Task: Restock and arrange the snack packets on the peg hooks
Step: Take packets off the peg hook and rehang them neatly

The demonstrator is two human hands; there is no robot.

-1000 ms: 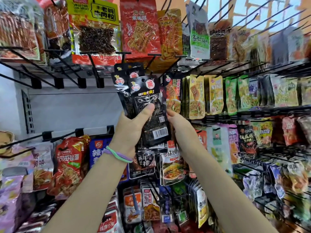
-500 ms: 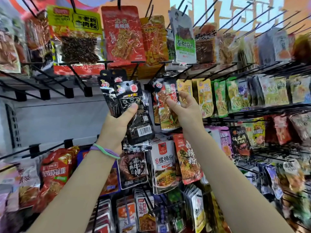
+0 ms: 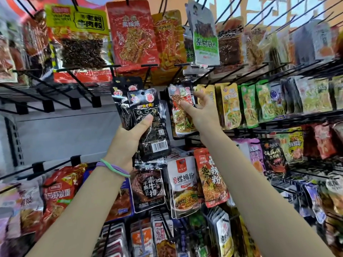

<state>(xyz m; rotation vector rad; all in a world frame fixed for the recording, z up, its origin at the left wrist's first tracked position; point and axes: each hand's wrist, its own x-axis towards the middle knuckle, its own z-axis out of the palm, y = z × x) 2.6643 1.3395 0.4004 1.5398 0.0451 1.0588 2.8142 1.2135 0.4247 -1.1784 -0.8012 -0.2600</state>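
The right hand (image 3: pixel 201 110) had left the black packets (image 3: pixel 148 123) gripped by the left hand (image 3: pixel 128 140), and now pinched the hanging red packet (image 3: pixel 181 110), probably clearing peg room.

I'm facing a rack of black peg hooks (image 3: pixel 219 75) crowded with hanging snack packets: a red packet (image 3: pixel 131 34) and a yellow-labelled one (image 3: pixel 79 36) up top, yellow packets (image 3: pixel 230 104) and green packets (image 3: pixel 248 102) along the middle row, a white noodle packet (image 3: pixel 183 186) lower down. Two bare hooks (image 3: pixel 55 166) jut out at left.
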